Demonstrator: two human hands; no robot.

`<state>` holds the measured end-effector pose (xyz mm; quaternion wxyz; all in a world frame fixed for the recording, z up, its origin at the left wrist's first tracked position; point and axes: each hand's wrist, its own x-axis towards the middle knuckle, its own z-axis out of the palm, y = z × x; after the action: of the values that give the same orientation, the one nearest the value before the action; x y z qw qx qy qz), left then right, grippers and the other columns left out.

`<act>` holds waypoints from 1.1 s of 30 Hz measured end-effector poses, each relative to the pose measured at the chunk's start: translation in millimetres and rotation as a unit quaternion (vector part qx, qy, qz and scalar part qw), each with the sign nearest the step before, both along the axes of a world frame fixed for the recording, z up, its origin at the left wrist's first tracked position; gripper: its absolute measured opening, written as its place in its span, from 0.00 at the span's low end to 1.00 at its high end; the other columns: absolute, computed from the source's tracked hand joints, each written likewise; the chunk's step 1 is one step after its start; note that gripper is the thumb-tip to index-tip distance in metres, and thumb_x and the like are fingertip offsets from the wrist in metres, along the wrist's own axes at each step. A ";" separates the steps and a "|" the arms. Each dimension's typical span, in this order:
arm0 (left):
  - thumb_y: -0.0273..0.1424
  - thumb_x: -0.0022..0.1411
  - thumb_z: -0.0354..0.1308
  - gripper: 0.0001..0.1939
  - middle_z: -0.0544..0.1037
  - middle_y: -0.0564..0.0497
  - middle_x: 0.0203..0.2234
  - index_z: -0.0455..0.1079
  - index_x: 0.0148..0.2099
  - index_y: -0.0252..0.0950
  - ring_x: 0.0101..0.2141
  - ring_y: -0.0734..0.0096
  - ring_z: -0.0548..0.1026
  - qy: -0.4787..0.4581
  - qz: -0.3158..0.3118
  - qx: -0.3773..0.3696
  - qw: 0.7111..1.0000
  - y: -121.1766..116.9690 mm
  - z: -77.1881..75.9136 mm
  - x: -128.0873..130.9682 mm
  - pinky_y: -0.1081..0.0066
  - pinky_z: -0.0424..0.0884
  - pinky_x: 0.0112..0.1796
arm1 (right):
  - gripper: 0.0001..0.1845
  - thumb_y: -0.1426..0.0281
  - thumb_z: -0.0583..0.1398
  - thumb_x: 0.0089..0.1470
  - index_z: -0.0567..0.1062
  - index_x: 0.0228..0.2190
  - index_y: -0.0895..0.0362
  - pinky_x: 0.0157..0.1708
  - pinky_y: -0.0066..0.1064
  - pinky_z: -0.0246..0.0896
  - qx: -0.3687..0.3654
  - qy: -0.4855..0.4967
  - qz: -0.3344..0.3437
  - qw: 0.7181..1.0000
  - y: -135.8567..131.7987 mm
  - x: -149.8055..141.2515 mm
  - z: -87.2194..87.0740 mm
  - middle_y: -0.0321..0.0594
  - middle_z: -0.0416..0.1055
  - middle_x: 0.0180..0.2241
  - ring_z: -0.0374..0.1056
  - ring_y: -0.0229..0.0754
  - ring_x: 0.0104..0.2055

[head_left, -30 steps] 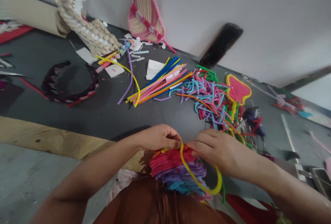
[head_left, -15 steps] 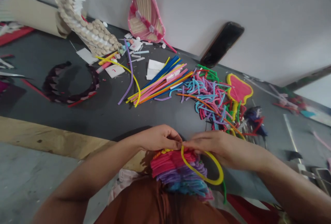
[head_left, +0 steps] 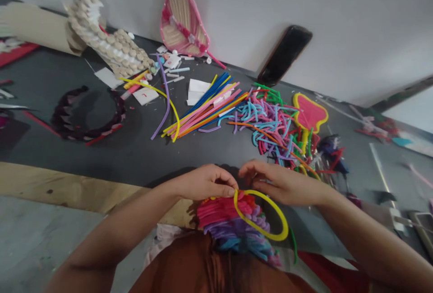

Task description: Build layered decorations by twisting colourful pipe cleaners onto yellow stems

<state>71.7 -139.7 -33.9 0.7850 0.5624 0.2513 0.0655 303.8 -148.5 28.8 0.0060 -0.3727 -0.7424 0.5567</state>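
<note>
A bundle of pipe cleaners (head_left: pixel 219 214) in red, purple and blue rows lies at the table's edge against my body. From its top a yellow pipe cleaner (head_left: pixel 282 221) curves out in a wide loop to the right. My left hand (head_left: pixel 206 182) pinches the yellow pipe cleaner where it meets the bundle. Just right of that pinch, my right hand (head_left: pixel 274 180) hovers with bent fingers apart, holding nothing I can see. A green pipe cleaner (head_left: pixel 293 245) sticks out below the loop.
Straight pipe cleaners (head_left: pixel 209 108) and a pile of short cut pieces (head_left: pixel 270 121) lie ahead. A phone (head_left: pixel 286 54) and a pink leaf-shaped fan (head_left: pixel 184 22) lean on the wall. A dark headband (head_left: pixel 61 117) and a beige beaded piece (head_left: pixel 111 45) are at left.
My right hand has let go at the pinch point and moved slightly up and away, its fingers parting. My left hand stays on the yellow pipe cleaner.
</note>
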 end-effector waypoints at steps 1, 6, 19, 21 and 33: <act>0.41 0.60 0.59 0.16 0.70 0.55 0.25 0.75 0.39 0.31 0.26 0.79 0.63 0.002 0.000 0.013 1.000 0.7 1.0 -1.4 0.78 0.60 0.29 | 0.13 0.74 0.53 0.61 0.64 0.48 0.58 0.42 0.31 0.65 -0.045 0.016 -0.024 0.999 -0.7 2.3 -5.4 0.42 0.70 0.41 0.69 0.38 0.42; 0.39 0.60 0.61 0.12 0.68 0.51 0.37 0.77 0.38 0.36 0.39 0.73 0.69 -0.019 0.014 0.164 0.986 2.3 6.7 -7.0 0.73 0.64 0.44 | 0.09 0.67 0.56 0.62 0.66 0.42 0.59 0.42 0.27 0.62 -0.281 0.180 -0.105 0.937 -18.4 -2.5 -41.7 0.40 0.71 0.40 0.68 0.34 0.41; 0.42 0.62 0.59 0.14 0.66 0.51 0.37 0.77 0.39 0.37 0.39 0.73 0.68 -0.024 -0.045 0.201 0.978 5.5 20.7 -11.9 0.73 0.64 0.46 | 0.22 0.55 0.69 0.45 0.73 0.28 0.62 0.29 0.23 0.60 -0.356 0.257 -0.218 0.871 -56.0 -25.3 -65.8 0.32 0.69 0.25 0.62 0.30 0.25; 0.41 0.62 0.58 0.14 0.67 0.51 0.37 0.77 0.39 0.37 0.38 0.73 0.68 -0.024 -0.047 0.195 0.979 6.0 20.0 -10.7 0.73 0.64 0.45 | 0.23 0.52 0.66 0.48 0.73 0.29 0.61 0.28 0.24 0.60 -0.293 0.239 -0.215 0.900 -54.1 -24.6 -65.8 0.33 0.69 0.25 0.62 0.31 0.25; 0.40 0.63 0.57 0.14 0.71 0.50 0.37 0.74 0.36 0.33 0.36 0.74 0.70 -0.002 -0.039 0.141 0.989 6.7 18.0 -7.6 0.76 0.64 0.40 | 0.12 0.72 0.52 0.61 0.76 0.33 0.57 0.36 0.39 0.63 0.399 -0.273 -0.122 0.867 -13.8 45.2 -31.6 0.48 0.75 0.31 0.69 0.51 0.39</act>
<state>64.1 -133.1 -15.9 0.7005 0.6765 0.2161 0.0701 349.0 -162.2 -2.8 0.0193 -0.5629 -0.8220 0.0843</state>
